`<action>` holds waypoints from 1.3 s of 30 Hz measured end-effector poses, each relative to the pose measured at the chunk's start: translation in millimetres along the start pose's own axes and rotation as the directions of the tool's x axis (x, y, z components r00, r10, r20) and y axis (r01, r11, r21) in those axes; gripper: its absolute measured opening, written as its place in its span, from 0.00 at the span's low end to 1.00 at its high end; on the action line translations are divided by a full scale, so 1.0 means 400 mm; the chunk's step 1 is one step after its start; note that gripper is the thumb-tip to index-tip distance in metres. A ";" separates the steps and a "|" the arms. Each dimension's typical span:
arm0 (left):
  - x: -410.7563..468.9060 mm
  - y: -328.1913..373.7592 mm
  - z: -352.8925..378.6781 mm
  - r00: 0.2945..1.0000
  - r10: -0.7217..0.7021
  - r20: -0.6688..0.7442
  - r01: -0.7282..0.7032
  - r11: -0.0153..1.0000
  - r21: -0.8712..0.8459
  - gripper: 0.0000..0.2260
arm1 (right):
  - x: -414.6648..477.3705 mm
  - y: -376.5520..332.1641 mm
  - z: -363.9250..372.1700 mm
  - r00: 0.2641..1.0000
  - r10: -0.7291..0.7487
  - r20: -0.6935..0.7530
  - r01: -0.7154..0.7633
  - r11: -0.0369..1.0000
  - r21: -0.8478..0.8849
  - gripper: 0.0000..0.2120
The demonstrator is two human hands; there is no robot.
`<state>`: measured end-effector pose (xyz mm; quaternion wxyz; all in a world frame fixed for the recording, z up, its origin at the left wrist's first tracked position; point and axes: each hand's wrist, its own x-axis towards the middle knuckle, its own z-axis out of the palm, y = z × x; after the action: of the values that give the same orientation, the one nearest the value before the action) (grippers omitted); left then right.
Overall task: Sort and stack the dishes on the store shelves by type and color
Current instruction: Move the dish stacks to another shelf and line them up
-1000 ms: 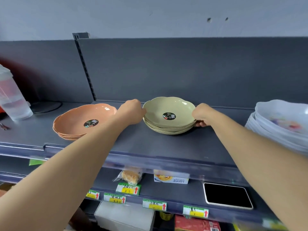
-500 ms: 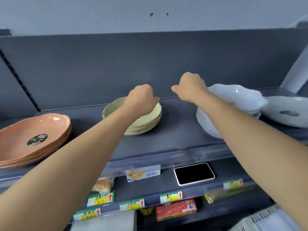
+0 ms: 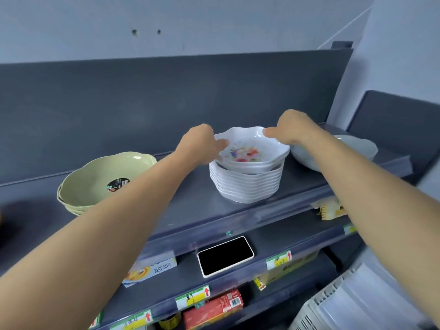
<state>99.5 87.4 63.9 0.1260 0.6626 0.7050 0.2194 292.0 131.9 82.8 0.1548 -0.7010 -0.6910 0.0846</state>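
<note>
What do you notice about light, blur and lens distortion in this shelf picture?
Head view: wide-angle lens bows the shelf edge and swells the near forearms; light is soft and even, with a small glare spot on the green dishes and faint shadow under the white bowl stack; the price tags read blurred.

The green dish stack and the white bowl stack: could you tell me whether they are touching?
Apart. The head view shows bare shelf between the green dish stack and the white bowl stack.
</note>
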 end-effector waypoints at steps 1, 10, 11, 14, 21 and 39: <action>0.005 0.003 0.004 1.000 -0.016 -0.008 0.016 1.000 0.018 0.20 | 0.007 0.009 0.004 1.000 -0.009 0.020 0.009 1.000 -0.004 0.21; 0.014 0.031 0.026 0.971 -0.240 -0.014 0.241 0.971 0.005 0.15 | 0.028 0.018 0.028 1.000 -0.020 0.021 0.020 1.000 0.022 0.16; 0.018 0.030 0.025 0.970 -0.239 -0.047 0.239 0.971 -0.007 0.15 | 0.029 0.018 0.027 1.000 -0.010 0.029 0.009 0.999 0.032 0.16; 0.036 0.020 0.019 0.965 -0.215 -0.148 0.204 0.975 -0.090 0.13 | 0.025 0.015 0.013 0.998 0.004 0.057 -0.010 0.995 0.104 0.12; 0.048 0.020 0.032 0.969 -0.221 -0.114 0.211 0.973 -0.095 0.14 | 0.008 0.015 -0.014 0.985 0.080 0.150 -0.070 0.995 -0.074 0.08; -0.028 0.009 0.036 0.860 -0.372 0.349 0.482 0.819 -0.313 0.26 | 0.026 0.064 0.065 0.810 0.105 0.577 -0.449 0.744 0.494 0.20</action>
<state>110.6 78.7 52.0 0.3971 0.4708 0.7542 0.2275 307.8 145.0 50.8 0.1672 -0.6620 -0.5240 0.5092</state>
